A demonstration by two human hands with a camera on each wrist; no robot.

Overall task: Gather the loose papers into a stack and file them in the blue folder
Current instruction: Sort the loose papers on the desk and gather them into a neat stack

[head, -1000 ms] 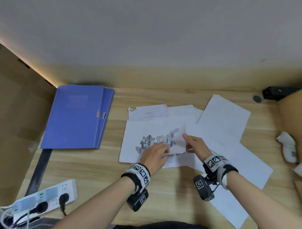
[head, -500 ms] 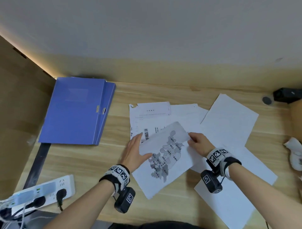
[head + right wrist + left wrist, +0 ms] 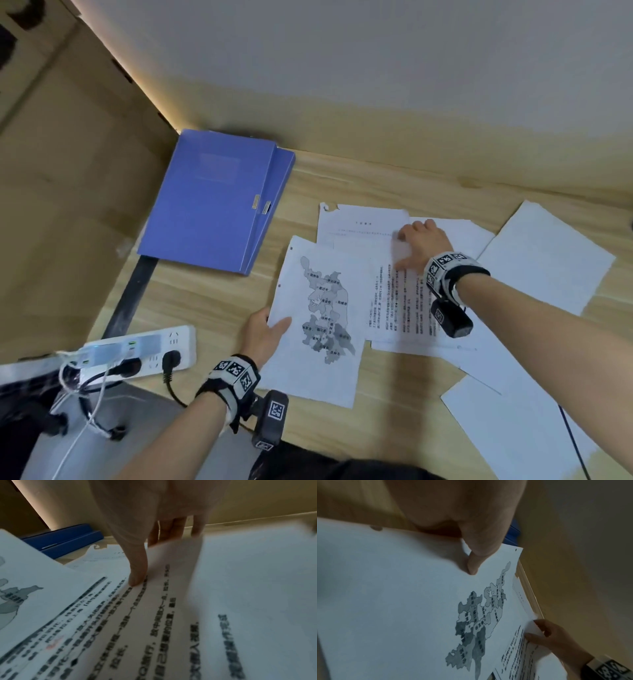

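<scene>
On map sheet [image 3: 318,318], labels perhaps Chinese, unreadable

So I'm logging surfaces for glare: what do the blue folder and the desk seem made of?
Blue folder: probably matte plastic board, uniform colour, small metal clasps on its edge. Desk: light wood or wood-look laminate, with visible grain lines and a dull sheen.

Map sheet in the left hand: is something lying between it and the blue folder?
Nothing visible: only bare desk separates the map sheet, pinched by the left hand, from the closed folder.
</scene>
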